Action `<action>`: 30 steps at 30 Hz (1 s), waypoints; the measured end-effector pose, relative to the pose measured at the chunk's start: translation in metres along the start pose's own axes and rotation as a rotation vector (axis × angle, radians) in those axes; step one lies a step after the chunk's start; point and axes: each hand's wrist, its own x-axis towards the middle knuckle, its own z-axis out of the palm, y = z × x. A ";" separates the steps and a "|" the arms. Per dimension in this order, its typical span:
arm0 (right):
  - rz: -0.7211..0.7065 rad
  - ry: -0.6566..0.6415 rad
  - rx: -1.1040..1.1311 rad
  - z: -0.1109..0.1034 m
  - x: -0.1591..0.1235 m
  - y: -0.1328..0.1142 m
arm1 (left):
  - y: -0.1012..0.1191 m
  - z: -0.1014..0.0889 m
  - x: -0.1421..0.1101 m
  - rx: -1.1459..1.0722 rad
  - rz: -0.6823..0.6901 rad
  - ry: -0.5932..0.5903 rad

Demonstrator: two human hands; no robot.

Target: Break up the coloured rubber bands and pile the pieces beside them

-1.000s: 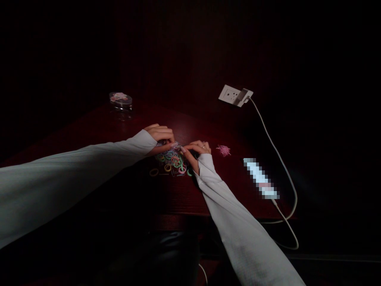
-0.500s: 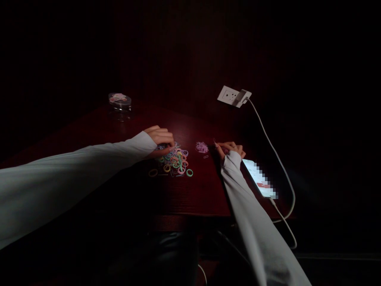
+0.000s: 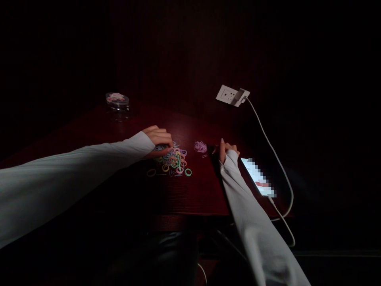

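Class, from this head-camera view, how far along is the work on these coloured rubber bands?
A small lilac-pink pile of bands lies apart, which looks done. In hand: the left hand rests at the edge of the mixed heap of bands; the right hand, beyond the pile, shows nothing clearly held. Left: most of that heap, its colours mixed.

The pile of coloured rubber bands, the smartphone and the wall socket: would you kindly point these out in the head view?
the pile of coloured rubber bands (image 3: 175,163), head view, on its middle
the smartphone (image 3: 257,177), head view, on its screen
the wall socket (image 3: 223,93), head view, on its faceplate
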 end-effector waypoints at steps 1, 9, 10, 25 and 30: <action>-0.022 -0.036 0.025 0.000 -0.001 -0.002 | 0.000 0.000 0.000 -0.001 -0.001 -0.003; -0.204 -0.170 0.096 0.001 -0.012 -0.011 | 0.003 -0.002 0.000 -0.003 -0.020 -0.015; -0.210 -0.156 0.087 0.000 -0.012 -0.011 | 0.003 -0.002 0.000 -0.004 -0.022 -0.014; -0.417 -0.295 0.150 -0.003 -0.038 -0.068 | -0.001 -0.001 -0.001 0.050 -0.104 0.027; -0.369 -0.371 0.197 0.009 -0.055 -0.099 | 0.001 -0.002 -0.002 0.074 -0.160 0.071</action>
